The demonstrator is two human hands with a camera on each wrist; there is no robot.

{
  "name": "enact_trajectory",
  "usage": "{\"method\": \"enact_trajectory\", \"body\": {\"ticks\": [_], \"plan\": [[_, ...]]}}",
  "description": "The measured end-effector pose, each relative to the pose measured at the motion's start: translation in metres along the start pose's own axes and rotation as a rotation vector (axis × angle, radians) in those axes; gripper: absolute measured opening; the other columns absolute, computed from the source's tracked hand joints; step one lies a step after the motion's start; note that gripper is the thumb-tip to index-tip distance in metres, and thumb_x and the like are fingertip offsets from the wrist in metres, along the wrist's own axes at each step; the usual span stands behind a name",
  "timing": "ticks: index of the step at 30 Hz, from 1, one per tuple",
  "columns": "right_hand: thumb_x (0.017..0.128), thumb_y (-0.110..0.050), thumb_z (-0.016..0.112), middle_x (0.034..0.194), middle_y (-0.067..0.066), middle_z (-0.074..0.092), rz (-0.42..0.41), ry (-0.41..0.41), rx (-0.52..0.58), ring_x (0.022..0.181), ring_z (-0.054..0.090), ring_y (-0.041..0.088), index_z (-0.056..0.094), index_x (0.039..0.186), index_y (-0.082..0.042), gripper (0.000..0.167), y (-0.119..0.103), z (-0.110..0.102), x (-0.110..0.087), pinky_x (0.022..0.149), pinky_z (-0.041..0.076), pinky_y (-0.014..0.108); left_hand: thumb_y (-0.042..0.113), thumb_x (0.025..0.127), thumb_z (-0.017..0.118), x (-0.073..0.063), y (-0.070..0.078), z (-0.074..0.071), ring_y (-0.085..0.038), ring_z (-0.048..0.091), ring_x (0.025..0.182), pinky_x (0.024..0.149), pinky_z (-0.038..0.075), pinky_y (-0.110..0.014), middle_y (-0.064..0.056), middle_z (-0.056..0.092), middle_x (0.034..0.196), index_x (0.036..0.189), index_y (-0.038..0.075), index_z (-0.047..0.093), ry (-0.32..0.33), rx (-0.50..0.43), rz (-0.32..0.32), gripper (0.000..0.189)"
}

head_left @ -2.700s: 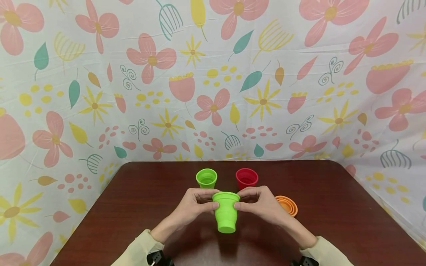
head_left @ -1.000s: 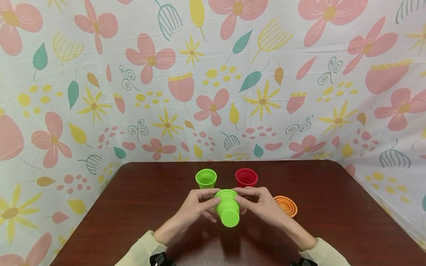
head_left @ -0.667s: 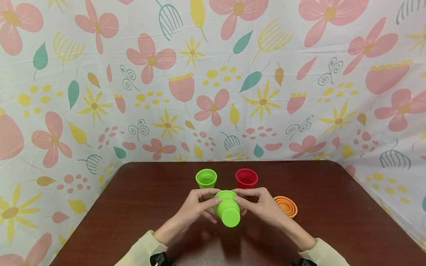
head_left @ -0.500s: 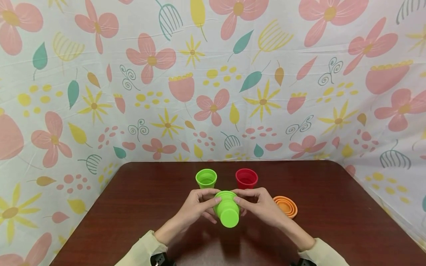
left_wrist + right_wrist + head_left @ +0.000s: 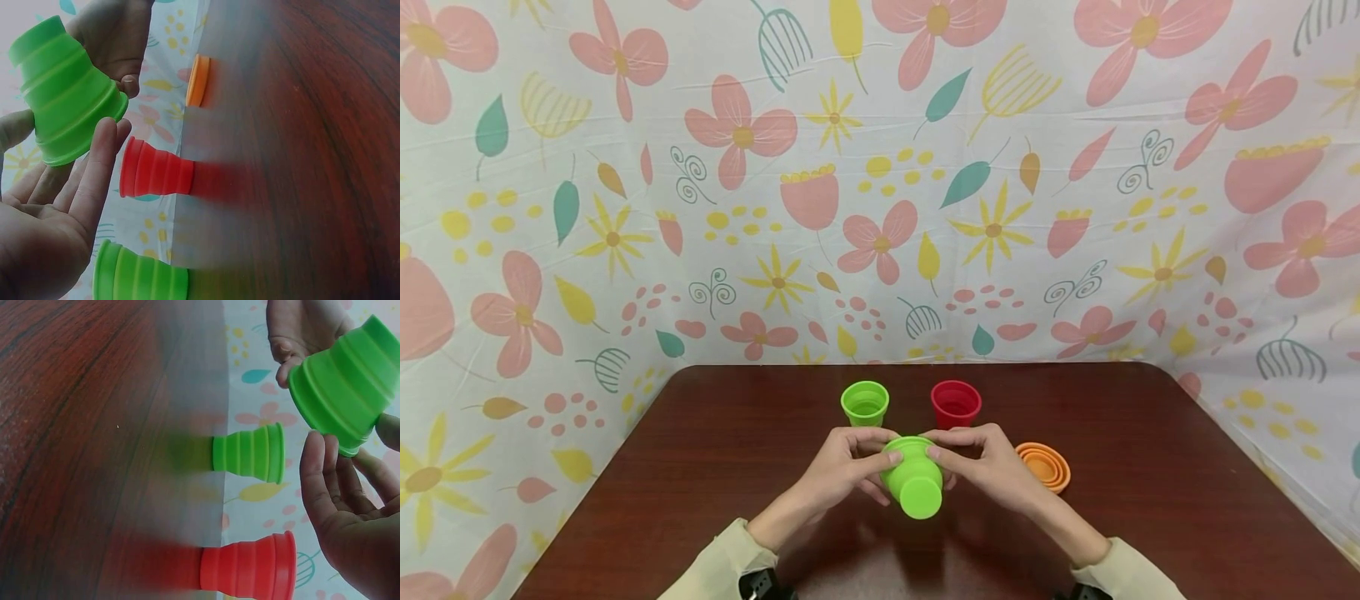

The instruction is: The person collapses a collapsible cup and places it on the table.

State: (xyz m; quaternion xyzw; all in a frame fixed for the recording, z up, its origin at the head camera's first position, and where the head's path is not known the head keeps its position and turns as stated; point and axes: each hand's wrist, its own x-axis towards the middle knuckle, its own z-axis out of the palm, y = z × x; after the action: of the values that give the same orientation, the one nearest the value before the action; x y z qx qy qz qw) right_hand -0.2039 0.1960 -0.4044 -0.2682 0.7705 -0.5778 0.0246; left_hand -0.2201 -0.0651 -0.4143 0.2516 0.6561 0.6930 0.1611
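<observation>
Between left grip (image 5: pixel 831 468) and right grip (image 5: pixel 997 467): cup (image 5: pixel 913 467)

Dark reddish-brown wood-grain table (image 5: pixel 737 450), glossy toward near side. White floral-print cloth (image 5: pixel 880 171), pink, yellow and teal, hanging beyond far edge and along left and right.

Right hand (image 5: pixel 359 534), left hand (image 5: pixel 304 330) are holding tilted green cup (image 5: pixel 350 381). Second green cup (image 5: pixel 250 453), red cup (image 5: pixel 251 567) are standing on worktop (image 5: pixel 81 437).

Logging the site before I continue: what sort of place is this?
Likely a makeshift indoor filming setup: a creased floral sheet fills the background behind a dark table, with a green cup held above it.
</observation>
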Motion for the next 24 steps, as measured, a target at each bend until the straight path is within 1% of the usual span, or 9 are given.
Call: {"method": "enact_trajectory", "body": {"ticks": [5, 10, 11, 15, 17, 18, 20, 22, 24], "plan": [[0.102, -0.016, 0.072, 0.109, 0.011, 0.077, -0.008, 0.002, -0.017, 0.072, 0.070, 0.029, 0.076, 0.127, -0.005, 0.028, 0.0002, -0.0002, 0.0004, 0.067, 0.065, 0.044, 0.008, 0.100, 0.072, 0.0002, 0.0000, -0.0004, -0.022, 0.073, 0.066, 0.061, 0.066, -0.041, -0.015, 0.074, 0.106, 0.125, -0.008, 0.070, -0.008, 0.011, 0.017, 0.030], [0.102, -0.014, 0.072, 0.108, 0.011, 0.077, -0.018, 0.002, -0.015, 0.070, 0.069, 0.034, 0.076, 0.127, -0.005, 0.027, 0.0004, -0.0002, 0.0011, 0.066, 0.065, 0.043, 0.006, 0.100, 0.072, 0.0008, -0.0004, -0.0010, -0.024, 0.074, 0.067, 0.062, 0.066, -0.042, -0.015, 0.075, 0.107, 0.126, -0.007, 0.070, -0.010, 0.025, 0.025, 0.029], [0.102, -0.014, 0.072, 0.107, 0.011, 0.077, -0.018, 0.004, -0.016, 0.070, 0.069, 0.035, 0.076, 0.127, -0.005, 0.027, 0.0004, -0.0003, 0.0012, 0.066, 0.065, 0.043, 0.006, 0.100, 0.071, 0.0009, -0.0004, -0.0011, -0.027, 0.074, 0.068, 0.061, 0.066, -0.042, -0.015, 0.075, 0.107, 0.126, -0.007, 0.070, -0.009, 0.033, 0.029, 0.029], [0.103, -0.015, 0.070, 0.101, 0.010, 0.077, -0.015, 0.000, -0.016, 0.068, 0.068, 0.036, 0.075, 0.128, -0.004, 0.028, 0.0006, -0.0007, 0.0013, 0.067, 0.064, 0.041, 0.005, 0.101, 0.070, 0.0017, -0.0002, -0.0012, -0.048, 0.073, 0.073, 0.060, 0.065, -0.046, -0.015, 0.075, 0.108, 0.126, -0.006, 0.071, -0.010, 0.076, 0.063, 0.027], [0.104, -0.015, 0.069, 0.101, 0.009, 0.077, -0.013, -0.011, -0.001, 0.069, 0.068, 0.035, 0.074, 0.131, -0.003, 0.030, 0.0010, -0.0012, 0.0010, 0.069, 0.064, 0.040, 0.006, 0.102, 0.069, 0.0016, 0.0002, -0.0016, -0.052, 0.071, 0.075, 0.059, 0.065, -0.048, -0.015, 0.075, 0.109, 0.126, -0.005, 0.071, -0.010, 0.099, 0.079, 0.026], [0.104, -0.014, 0.068, 0.101, 0.010, 0.077, -0.015, -0.018, 0.012, 0.069, 0.068, 0.035, 0.073, 0.132, -0.002, 0.031, 0.0014, -0.0014, 0.0008, 0.069, 0.064, 0.039, 0.005, 0.103, 0.068, 0.0014, 0.0006, -0.0015, -0.050, 0.072, 0.074, 0.058, 0.065, -0.048, -0.015, 0.075, 0.110, 0.127, -0.006, 0.071, -0.012, 0.106, 0.091, 0.026], [0.105, -0.011, 0.065, 0.105, 0.012, 0.077, -0.024, -0.039, 0.043, 0.071, 0.069, 0.034, 0.070, 0.135, 0.001, 0.033, 0.0016, -0.0021, 0.0004, 0.071, 0.065, 0.039, 0.005, 0.104, 0.067, 0.0007, 0.0011, -0.0017, -0.041, 0.074, 0.073, 0.058, 0.064, -0.049, -0.016, 0.075, 0.112, 0.128, -0.006, 0.070, -0.016, 0.120, 0.106, 0.027], [0.106, -0.009, 0.062, 0.113, 0.014, 0.076, -0.039, -0.062, 0.077, 0.074, 0.069, 0.033, 0.067, 0.138, 0.003, 0.035, 0.0017, -0.0029, 0.0002, 0.073, 0.065, 0.041, 0.005, 0.105, 0.065, 0.0002, 0.0016, -0.0021, -0.029, 0.075, 0.074, 0.058, 0.064, -0.049, -0.017, 0.074, 0.115, 0.129, -0.006, 0.069, -0.019, 0.135, 0.117, 0.027], [0.106, -0.007, 0.060, 0.118, 0.017, 0.074, -0.053, -0.081, 0.101, 0.076, 0.070, 0.033, 0.065, 0.139, 0.005, 0.036, 0.0013, -0.0036, 0.0003, 0.074, 0.065, 0.042, 0.006, 0.106, 0.063, 0.0001, 0.0014, -0.0023, -0.022, 0.074, 0.075, 0.057, 0.064, -0.049, -0.018, 0.073, 0.118, 0.131, -0.006, 0.068, -0.022, 0.143, 0.127, 0.028]]}}
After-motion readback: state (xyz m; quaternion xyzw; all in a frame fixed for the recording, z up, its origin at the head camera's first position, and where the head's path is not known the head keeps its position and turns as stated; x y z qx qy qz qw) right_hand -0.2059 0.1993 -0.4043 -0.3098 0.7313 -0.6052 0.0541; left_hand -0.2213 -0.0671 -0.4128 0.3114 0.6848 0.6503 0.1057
